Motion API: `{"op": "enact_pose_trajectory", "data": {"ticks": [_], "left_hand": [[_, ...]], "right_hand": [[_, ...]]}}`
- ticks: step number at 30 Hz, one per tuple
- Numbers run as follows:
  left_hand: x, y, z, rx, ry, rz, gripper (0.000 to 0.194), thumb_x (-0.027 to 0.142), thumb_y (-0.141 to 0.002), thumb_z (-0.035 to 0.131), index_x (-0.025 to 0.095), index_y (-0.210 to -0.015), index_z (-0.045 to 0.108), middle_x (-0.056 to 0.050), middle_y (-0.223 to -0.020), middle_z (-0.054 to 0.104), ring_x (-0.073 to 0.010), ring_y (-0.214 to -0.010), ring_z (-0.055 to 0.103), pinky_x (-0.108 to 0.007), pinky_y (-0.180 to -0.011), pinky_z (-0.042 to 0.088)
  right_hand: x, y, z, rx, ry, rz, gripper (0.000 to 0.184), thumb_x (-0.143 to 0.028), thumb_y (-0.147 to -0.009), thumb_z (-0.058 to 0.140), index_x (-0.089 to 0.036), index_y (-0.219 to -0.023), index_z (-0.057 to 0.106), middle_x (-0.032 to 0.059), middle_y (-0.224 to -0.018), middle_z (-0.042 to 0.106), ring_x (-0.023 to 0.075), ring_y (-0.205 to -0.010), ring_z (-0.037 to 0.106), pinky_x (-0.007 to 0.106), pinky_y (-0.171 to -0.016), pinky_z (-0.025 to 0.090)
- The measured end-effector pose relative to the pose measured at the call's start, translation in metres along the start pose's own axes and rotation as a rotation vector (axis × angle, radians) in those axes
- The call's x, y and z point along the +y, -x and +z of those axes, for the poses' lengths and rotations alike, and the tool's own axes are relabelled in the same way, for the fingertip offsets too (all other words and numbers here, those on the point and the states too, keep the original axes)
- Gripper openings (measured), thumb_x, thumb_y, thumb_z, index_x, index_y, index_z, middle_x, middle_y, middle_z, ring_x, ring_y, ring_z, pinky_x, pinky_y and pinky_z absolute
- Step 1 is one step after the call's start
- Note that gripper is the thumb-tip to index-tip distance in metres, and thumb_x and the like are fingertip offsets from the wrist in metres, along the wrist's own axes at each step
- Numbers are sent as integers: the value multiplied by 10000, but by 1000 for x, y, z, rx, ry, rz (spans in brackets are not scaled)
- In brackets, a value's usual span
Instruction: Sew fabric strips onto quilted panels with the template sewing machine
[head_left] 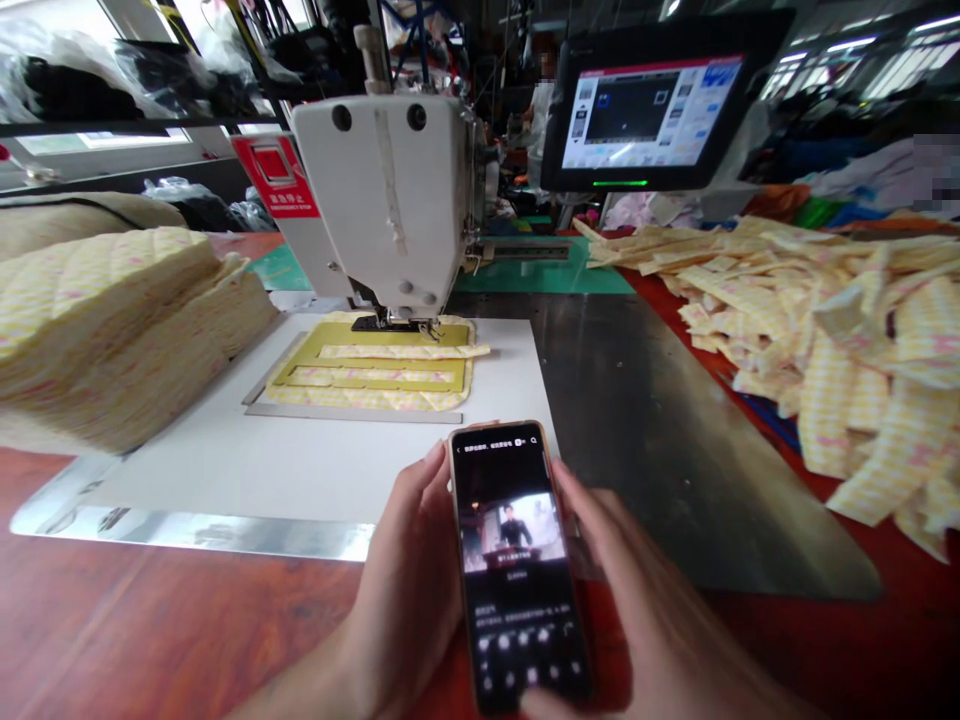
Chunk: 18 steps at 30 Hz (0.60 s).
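- A smartphone (519, 565) stands tilted in the near middle of the scene, its dark screen facing the person and showing a video picture above rows of small icons.
- The left hand (409, 590) cradles the phone from the near left, its fingers (435, 462) curled around the phone's left edge and behind it, clamped on the phone.
- The right hand (637, 610) is blurred, just right of the phone, with its fingers (576, 495) spread and close to the right edge; whether they touch it, I cannot tell.
- Beyond the hands, a white board (225, 470) lies on a red-brown wooden bench (180, 610).
- On the board, a flat template holds yellow quilted fabric (367, 375) under the needle of a white sewing machine (390, 200).
- A thick stack of quilted fabric pieces (112, 330) sits at far left.
- A heap of cut quilted strips (825, 340) covers the right of the bench.
- A touchscreen monitor (645, 110) stands at far right of the sewing machine.
- A co-worker (541, 120) stands in the distance.
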<state>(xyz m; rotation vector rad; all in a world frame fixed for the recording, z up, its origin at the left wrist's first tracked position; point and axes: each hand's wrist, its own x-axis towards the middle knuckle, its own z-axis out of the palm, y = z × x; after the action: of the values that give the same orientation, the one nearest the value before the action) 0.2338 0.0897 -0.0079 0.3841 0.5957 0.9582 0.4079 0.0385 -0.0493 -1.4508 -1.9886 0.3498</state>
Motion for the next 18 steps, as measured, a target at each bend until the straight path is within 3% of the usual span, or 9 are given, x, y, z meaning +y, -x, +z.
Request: {"op": "enact_pose_trajectory", "data": {"ticks": [4, 7, 12, 15, 18], "left_hand": [[2, 0, 0, -25, 18, 24, 456, 483, -994, 484, 180, -1288, 655, -102, -1056, 744, -316, -1008, 693, -451, -987, 461], [3, -1, 1, -48, 36, 24, 459, 468, -1003, 472, 191, -1334, 629, -101, -1068, 744, -315, -1015, 694, -448, -985, 462], [4, -1, 3, -51, 52, 15, 479, 470, -993, 485, 183, -1352, 620, -105, -1062, 743, -319, -1001, 696, -452, -979, 464], [3, -2, 2, -35, 48, 32, 481, 459, -997, 480, 178, -1367, 603, -103, -1060, 739, -309, -989, 696, -447, -981, 461], [3, -1, 0, -32, 47, 38, 485, 460, -1000, 477, 176, -1377, 588, -100, -1051, 735, -298, -974, 695, -441, -986, 455]], "right_hand": [[8, -5, -4, 57, -95, -19, 749, -282, -865, 618, -221, -1553, 327, 97, -1201, 668, 220, -1002, 717, 305, -846, 644], [10, -3, -11, 121, -123, -110, 583, -248, -905, 581, -211, -1473, 453, 55, -1020, 649, 165, -861, 687, 233, -746, 619], [5, 0, -17, 156, 117, -310, 372, -248, -935, 630, -275, -1303, 674, 39, -915, 639, 180, -801, 645, 302, -753, 581], [4, -4, -18, 47, 193, -453, 385, -409, -970, 617, -341, -1346, 664, 36, -975, 687, 181, -797, 655, 300, -745, 583], [3, -5, -18, 29, 215, -487, 419, -397, -988, 590, -444, -1404, 592, 17, -1046, 703, 178, -860, 673, 300, -811, 585]]}}
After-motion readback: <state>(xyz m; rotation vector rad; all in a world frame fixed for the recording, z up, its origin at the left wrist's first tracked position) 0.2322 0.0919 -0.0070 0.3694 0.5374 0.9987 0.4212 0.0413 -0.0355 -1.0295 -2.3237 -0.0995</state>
